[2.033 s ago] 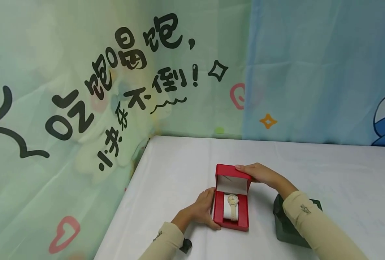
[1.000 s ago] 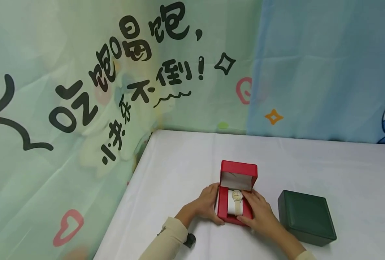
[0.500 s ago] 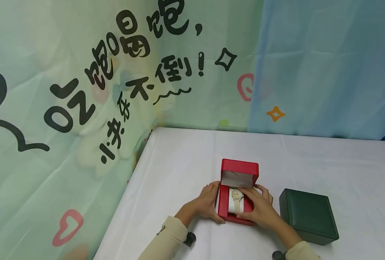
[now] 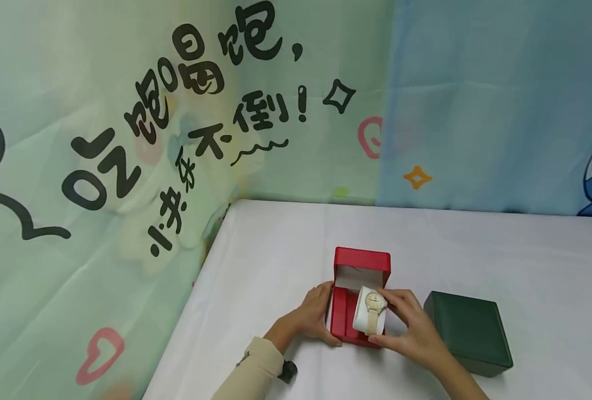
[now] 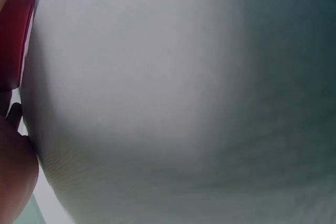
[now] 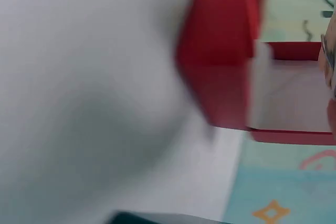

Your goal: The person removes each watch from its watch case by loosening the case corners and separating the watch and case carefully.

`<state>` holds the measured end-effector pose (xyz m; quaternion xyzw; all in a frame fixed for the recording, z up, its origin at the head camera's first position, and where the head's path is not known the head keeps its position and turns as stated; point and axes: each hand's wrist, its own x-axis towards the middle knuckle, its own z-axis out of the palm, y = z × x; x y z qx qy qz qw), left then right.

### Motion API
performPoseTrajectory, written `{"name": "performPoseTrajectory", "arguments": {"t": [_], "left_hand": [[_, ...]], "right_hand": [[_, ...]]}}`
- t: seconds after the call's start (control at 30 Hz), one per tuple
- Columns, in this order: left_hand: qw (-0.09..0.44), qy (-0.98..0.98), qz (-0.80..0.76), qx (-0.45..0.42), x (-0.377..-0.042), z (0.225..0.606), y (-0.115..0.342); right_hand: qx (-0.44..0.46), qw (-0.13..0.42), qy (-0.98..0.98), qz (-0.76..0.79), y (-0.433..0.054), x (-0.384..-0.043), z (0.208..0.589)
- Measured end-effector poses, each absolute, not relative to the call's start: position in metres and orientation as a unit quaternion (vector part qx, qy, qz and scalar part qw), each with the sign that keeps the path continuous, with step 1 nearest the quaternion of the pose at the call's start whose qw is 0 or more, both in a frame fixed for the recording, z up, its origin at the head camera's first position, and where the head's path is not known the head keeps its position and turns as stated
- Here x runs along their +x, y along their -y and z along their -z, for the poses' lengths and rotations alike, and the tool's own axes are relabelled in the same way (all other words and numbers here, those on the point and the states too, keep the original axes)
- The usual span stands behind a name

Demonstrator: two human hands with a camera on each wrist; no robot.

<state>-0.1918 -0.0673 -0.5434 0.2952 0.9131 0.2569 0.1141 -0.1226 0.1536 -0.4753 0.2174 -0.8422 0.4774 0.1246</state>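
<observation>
A wristwatch [image 4: 374, 303] with a cream strap is wrapped round a small white cushion [image 4: 361, 312]. My right hand [image 4: 416, 330] pinches the cushion between thumb and fingers, tilted over the raised-lid red watch box [image 4: 342, 314]. Part of the box's red inside shows to the left of it. Against the box's left side my left hand [image 4: 310, 314] grips it, thumb at the front corner and fingers along the side. Only a red side of the box [image 5: 13, 40] shows in the left wrist view. The right wrist view has the pale lid lining [image 6: 296, 95], with fingertips [image 6: 328, 56] at its edge.
A closed dark green box [image 4: 471, 330] stands on the white-clothed table [image 4: 276, 239], right of the red box and close beside the right forearm. Printed curtains [image 4: 306, 166] hang along the left and back edges. A small black object [image 4: 288, 371] is by the left wrist.
My right hand has gone from the box's lid down to the watch, taken hold of its cushion and lifted it out of its slot, tilting it rightward. My left hand stays on the box.
</observation>
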Motion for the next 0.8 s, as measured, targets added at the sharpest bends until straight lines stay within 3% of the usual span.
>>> {"name": "performPoseTrajectory", "arguments": {"t": [0.27, 0.33, 0.57, 0.8], "left_hand": [[0.149, -0.917, -0.258, 0.264, -0.178, 0.541, 0.079], [0.135, -0.92, -0.257, 0.262, -0.169, 0.537, 0.082], [-0.056, -0.892, -0.294, 0.339, -0.142, 0.492, 0.068], [0.015, -0.839, -0.364, 0.404, -0.14, 0.466, 0.029]], "right_hand": [[0.211, 0.132, 0.854, -0.457, -0.161, -0.117, 0.46], [0.203, 0.125, 0.865, -0.442, -0.163, -0.113, 0.459], [0.206, 0.143, 0.878, -0.408, -0.169, -0.107, 0.456], [0.261, 0.152, 0.852, -0.428, -0.169, -0.107, 0.449]]}}
